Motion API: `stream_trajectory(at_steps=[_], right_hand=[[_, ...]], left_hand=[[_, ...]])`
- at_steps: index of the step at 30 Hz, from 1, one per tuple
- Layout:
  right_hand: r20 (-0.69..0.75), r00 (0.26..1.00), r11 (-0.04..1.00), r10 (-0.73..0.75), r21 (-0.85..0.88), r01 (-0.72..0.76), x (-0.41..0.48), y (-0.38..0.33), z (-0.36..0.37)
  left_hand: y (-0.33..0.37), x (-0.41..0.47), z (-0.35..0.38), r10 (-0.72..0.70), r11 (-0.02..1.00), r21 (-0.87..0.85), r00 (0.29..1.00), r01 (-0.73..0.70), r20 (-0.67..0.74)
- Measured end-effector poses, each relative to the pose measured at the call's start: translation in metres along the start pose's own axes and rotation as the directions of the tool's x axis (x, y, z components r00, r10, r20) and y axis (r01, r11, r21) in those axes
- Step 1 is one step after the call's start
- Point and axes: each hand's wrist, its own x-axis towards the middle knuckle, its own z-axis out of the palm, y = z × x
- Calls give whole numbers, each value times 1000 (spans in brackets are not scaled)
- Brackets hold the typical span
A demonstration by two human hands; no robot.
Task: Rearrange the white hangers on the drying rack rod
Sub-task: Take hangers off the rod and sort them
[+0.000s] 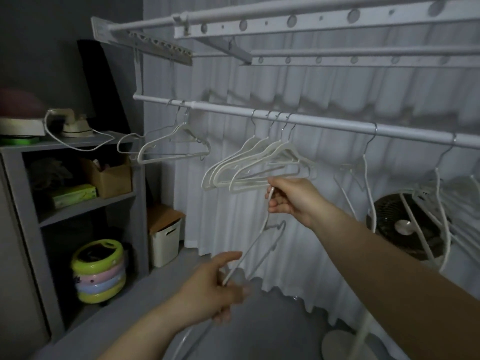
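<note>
My right hand (292, 200) is curled round the top end of a loose white hanger (255, 236) and my left hand (215, 289) pinches its lower end, so the hanger is off the rod (311, 122), slanting between my hands just under the bunch of four (259, 166) that hangs mid-rod. I can't make out from here which way its hook points, and that is my first worry: if I lift it blind, the hook may miss the rod or catch a neighbour's wire instead. The four above are packed tight, shoulders overlapping, and my right knuckles sit almost against their bottom bars; a careless upward move would likely knock them swinging, tangle them, or unhook one. My left pinch is light and low, so a twist at the top could pull that end free and let the frame swing into the curtain (324, 87). Farther along, the pair (176, 148) at the left and the single hangers (368, 178) at the right hang loose. The fan (405, 227) stands low to my right, where a dropped hanger might strike it.
</note>
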Motion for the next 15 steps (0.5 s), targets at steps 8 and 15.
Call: stream_trajectory(at_steps=[8,15], right_hand=[[-100,994,997,-35,-72,28,15,-8,-46],[-246,869,758,-429,-622,198,60,-24,-102]], left_hand=[[14,50,1,45,998,-46,998,-47,-52],[46,115,-5,157,988,-9,987,-157,-45]])
